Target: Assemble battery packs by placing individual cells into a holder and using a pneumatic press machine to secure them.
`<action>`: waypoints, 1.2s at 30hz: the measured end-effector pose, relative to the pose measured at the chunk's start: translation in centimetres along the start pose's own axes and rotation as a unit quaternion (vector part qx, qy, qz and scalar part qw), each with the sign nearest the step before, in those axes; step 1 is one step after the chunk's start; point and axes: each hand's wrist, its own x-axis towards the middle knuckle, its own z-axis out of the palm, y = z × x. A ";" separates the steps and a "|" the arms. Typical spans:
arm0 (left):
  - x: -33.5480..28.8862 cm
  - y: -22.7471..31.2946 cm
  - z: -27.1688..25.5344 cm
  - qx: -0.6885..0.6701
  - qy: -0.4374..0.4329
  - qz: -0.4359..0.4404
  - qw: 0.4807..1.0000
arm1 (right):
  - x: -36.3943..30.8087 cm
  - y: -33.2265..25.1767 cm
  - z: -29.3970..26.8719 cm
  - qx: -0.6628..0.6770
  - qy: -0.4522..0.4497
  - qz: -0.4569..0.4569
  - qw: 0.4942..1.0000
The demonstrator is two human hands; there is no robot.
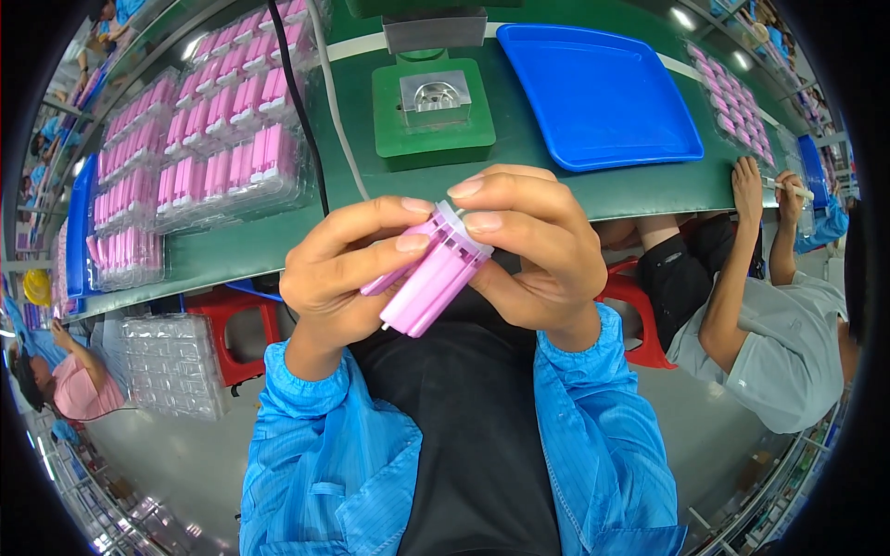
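Note:
Between both hands, in front of my chest, is a pink plastic housing (431, 287) with a pale grey cap (454, 222) at its upper end. It is tilted, the cap end pointing up and away from me. My left hand (348, 264) grips its left side, fingers bent over the pink body near the cap. The fingertips of my right hand (538, 250) press on the cap and its right edge. The palm sides and part of the thumbs are hidden. Beyond my hands stands a green press base (434, 139) with a metal fixture block (436, 97).
Stacked clear trays of pink housings (218, 167) fill the bench's left. An empty blue tray (603, 102) lies at the far right, with more pink parts (732, 107) past it. Cables (338, 120) cross the green bench (222, 255). A co-worker (769, 343) sits at my right, near a red stool (640, 324).

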 end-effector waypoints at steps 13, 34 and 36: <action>2.0 0.0 -6.6 0.339 0.083 -0.075 0.934 | -1.2 3.9 -4.8 -0.305 0.039 0.084 0.948; 6.7 -8.0 -11.6 0.656 -0.228 -0.342 0.632 | 1.2 6.8 -7.0 -0.392 0.076 0.107 0.911; 7.0 -6.5 -12.3 0.653 -0.132 -0.301 0.682 | 1.3 6.8 -7.2 -0.395 0.081 0.109 0.909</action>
